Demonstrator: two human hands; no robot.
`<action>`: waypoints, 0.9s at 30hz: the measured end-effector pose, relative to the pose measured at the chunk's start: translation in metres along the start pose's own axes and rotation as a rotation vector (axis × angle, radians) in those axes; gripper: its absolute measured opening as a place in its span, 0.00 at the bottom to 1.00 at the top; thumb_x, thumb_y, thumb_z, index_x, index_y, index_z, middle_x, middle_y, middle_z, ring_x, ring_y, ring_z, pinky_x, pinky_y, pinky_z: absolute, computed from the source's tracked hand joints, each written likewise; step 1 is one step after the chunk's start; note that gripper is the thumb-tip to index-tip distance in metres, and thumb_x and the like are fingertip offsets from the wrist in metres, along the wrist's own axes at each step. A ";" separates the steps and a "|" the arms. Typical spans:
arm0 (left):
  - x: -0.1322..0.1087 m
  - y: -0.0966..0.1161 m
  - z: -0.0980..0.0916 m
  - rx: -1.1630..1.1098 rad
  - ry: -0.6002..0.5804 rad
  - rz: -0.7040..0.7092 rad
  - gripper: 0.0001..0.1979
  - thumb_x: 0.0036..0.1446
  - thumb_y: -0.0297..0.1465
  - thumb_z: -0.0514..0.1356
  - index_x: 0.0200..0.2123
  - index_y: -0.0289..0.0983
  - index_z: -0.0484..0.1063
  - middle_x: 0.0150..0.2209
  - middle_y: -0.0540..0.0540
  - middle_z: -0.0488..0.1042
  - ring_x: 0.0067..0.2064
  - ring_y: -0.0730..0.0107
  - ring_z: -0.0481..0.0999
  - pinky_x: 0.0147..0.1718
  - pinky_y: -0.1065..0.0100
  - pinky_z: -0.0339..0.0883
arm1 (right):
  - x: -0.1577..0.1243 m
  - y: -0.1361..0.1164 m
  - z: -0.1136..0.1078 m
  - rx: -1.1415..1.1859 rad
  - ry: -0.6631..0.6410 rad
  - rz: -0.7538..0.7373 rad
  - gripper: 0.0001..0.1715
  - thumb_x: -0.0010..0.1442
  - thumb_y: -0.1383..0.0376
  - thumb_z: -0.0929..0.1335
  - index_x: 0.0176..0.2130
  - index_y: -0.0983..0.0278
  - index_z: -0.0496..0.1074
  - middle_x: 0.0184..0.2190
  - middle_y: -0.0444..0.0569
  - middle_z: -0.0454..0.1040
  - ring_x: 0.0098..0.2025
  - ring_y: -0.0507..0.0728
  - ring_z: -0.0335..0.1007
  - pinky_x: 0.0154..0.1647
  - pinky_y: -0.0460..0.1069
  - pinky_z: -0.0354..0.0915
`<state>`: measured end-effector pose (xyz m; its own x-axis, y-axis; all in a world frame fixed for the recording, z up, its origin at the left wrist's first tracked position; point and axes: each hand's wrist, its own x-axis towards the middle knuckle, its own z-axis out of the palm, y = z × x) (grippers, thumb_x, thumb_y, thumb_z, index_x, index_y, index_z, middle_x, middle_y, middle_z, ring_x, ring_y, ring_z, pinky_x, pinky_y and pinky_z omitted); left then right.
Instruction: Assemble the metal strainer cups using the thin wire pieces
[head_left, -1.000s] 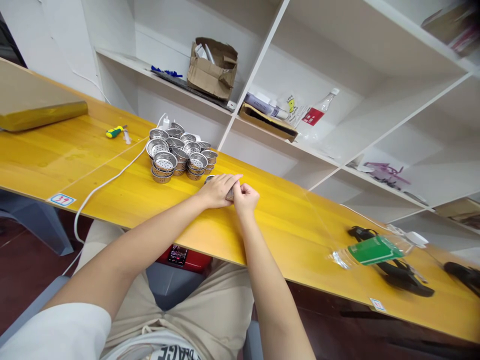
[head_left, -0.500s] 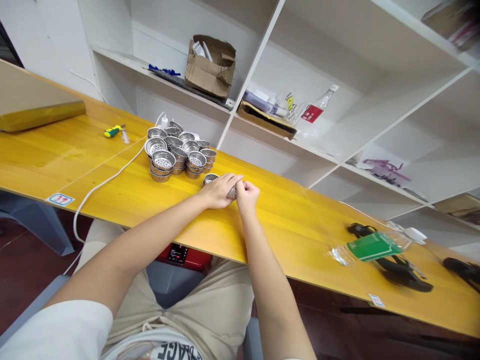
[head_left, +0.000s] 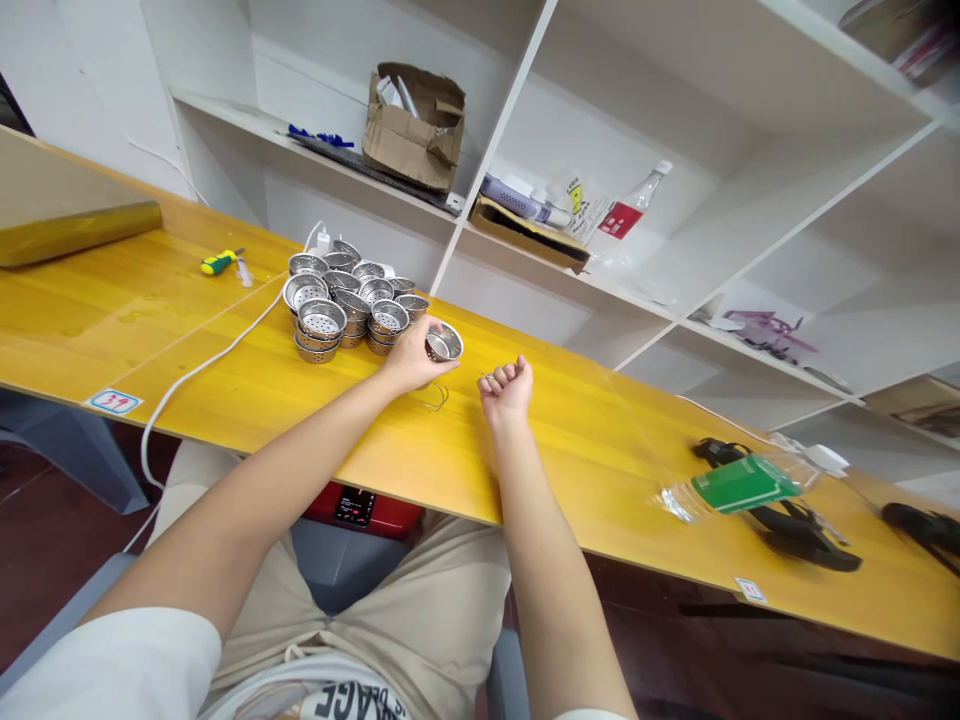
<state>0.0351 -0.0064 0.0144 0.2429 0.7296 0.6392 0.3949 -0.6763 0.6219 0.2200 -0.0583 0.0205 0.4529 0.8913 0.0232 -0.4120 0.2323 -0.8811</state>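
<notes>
In the head view, the left hand (head_left: pixel 411 358) grips a round, shiny stainless-steel strainer cup (head_left: pixel 444 342) just right of a heap of perforated steel cups (head_left: pixel 341 315) on the glossy yellow wooden worktop (head_left: pixel 150 340), while the right hand (head_left: pixel 507 390) closes into a tight fist, and a thin curled wire (head_left: pixel 437 398) lies near the left hand.

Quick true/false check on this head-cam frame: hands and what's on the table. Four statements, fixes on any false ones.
The left hand holds a perforated stainless steel cup. True.

The right hand grips a screwdriver. False: it is a closed fist, and the screwdriver lies on the yellow wooden table beyond the stacked cups.

A thin wire lies on the table just below the left hand. True.

The green-labelled plastic bottle stands upright. False: it lies on its side.
</notes>
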 end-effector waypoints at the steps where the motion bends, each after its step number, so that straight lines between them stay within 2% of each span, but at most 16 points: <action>1: 0.001 -0.002 -0.001 -0.004 0.019 -0.032 0.27 0.50 0.37 0.73 0.48 0.40 0.64 0.50 0.44 0.75 0.52 0.57 0.76 0.54 0.57 0.70 | 0.000 0.000 0.000 -0.001 0.009 0.009 0.28 0.70 0.48 0.57 0.26 0.58 0.42 0.16 0.33 0.39 0.16 0.50 0.34 0.17 0.45 0.48; 4: 0.003 -0.009 -0.001 0.012 0.044 -0.047 0.24 0.49 0.36 0.73 0.43 0.40 0.64 0.51 0.43 0.73 0.54 0.57 0.74 0.56 0.57 0.68 | -0.001 0.002 0.003 0.007 0.044 0.043 0.25 0.71 0.53 0.57 0.26 0.58 0.44 0.16 0.33 0.41 0.15 0.49 0.34 0.17 0.45 0.46; 8: 0.002 -0.016 0.000 0.055 -0.027 -0.068 0.28 0.46 0.37 0.74 0.46 0.40 0.64 0.50 0.43 0.72 0.53 0.56 0.74 0.55 0.57 0.68 | -0.004 0.007 0.008 -0.003 0.063 0.078 0.22 0.71 0.58 0.57 0.26 0.58 0.47 0.17 0.32 0.42 0.16 0.48 0.35 0.17 0.45 0.44; 12: 0.001 -0.020 0.001 0.085 -0.092 -0.027 0.30 0.47 0.39 0.73 0.50 0.40 0.65 0.51 0.43 0.72 0.56 0.54 0.73 0.59 0.56 0.67 | -0.004 0.011 0.010 -0.076 0.095 0.087 0.22 0.72 0.57 0.58 0.26 0.58 0.49 0.17 0.32 0.44 0.15 0.48 0.36 0.16 0.44 0.44; 15: 0.000 -0.020 0.000 0.079 -0.095 -0.002 0.29 0.52 0.42 0.70 0.54 0.38 0.67 0.55 0.40 0.72 0.59 0.53 0.73 0.62 0.56 0.65 | -0.003 0.015 0.012 -0.196 0.136 0.075 0.24 0.73 0.52 0.57 0.27 0.58 0.53 0.17 0.32 0.46 0.15 0.47 0.38 0.16 0.44 0.43; 18: 0.001 -0.022 0.001 0.075 -0.107 0.004 0.27 0.56 0.44 0.67 0.54 0.36 0.71 0.54 0.39 0.72 0.60 0.53 0.73 0.64 0.55 0.64 | 0.000 0.020 0.012 -0.365 0.159 0.046 0.25 0.74 0.48 0.56 0.29 0.58 0.56 0.17 0.32 0.50 0.14 0.47 0.40 0.15 0.44 0.44; 21: 0.002 -0.025 0.003 0.074 -0.117 -0.006 0.26 0.56 0.44 0.66 0.53 0.37 0.74 0.53 0.39 0.73 0.59 0.52 0.74 0.64 0.55 0.64 | 0.004 0.027 0.009 -0.589 0.130 0.038 0.23 0.72 0.49 0.60 0.30 0.59 0.59 0.18 0.34 0.57 0.15 0.48 0.47 0.17 0.44 0.50; 24: 0.003 -0.028 0.006 0.080 -0.114 -0.017 0.25 0.56 0.44 0.66 0.54 0.37 0.74 0.53 0.39 0.73 0.58 0.51 0.74 0.64 0.54 0.65 | 0.006 0.032 0.004 -0.943 0.057 -0.012 0.17 0.70 0.56 0.62 0.32 0.62 0.67 0.21 0.40 0.67 0.21 0.51 0.61 0.26 0.45 0.60; 27: 0.002 -0.029 0.007 0.094 -0.115 -0.013 0.26 0.56 0.44 0.67 0.54 0.38 0.74 0.52 0.40 0.73 0.59 0.51 0.73 0.64 0.53 0.64 | 0.004 0.034 0.002 -1.322 -0.062 -0.104 0.16 0.70 0.61 0.63 0.34 0.64 0.74 0.28 0.48 0.77 0.33 0.55 0.72 0.37 0.46 0.63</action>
<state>0.0306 0.0156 -0.0057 0.3348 0.7488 0.5720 0.4787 -0.6580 0.5813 0.2056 -0.0458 -0.0086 0.3840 0.9170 0.1082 0.7126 -0.2198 -0.6662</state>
